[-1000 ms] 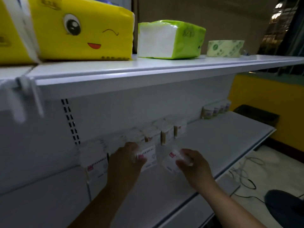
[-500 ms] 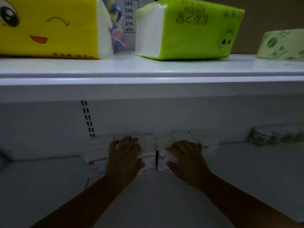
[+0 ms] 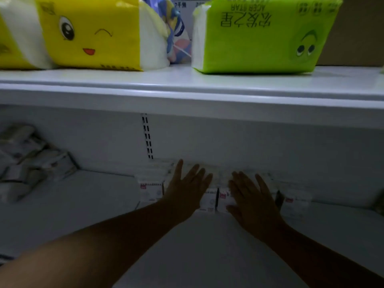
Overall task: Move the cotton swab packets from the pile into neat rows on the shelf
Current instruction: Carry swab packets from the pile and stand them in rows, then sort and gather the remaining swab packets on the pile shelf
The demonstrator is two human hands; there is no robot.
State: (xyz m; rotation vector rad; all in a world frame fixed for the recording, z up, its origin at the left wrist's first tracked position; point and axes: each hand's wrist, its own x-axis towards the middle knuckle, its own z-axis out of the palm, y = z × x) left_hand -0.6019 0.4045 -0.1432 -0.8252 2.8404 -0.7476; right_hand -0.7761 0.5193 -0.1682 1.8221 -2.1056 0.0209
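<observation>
Small white packets (image 3: 150, 191) with red labels, upright in a row against the shelf's (image 3: 83, 204) back wall, lower centre, pile (image 3: 31, 163) dim at mid left, my left hand (image 3: 187, 190) and right hand (image 3: 251, 198) pressing them, fingers now straight and spread, earlier curled over them

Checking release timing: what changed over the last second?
Both hands let go: the left hand and right hand, each holding a packet a second ago, set them into the row of packets and now lie flat, fingers straight, against it. Yellow tissue pack and green tissue pack stayed on the upper shelf.
</observation>
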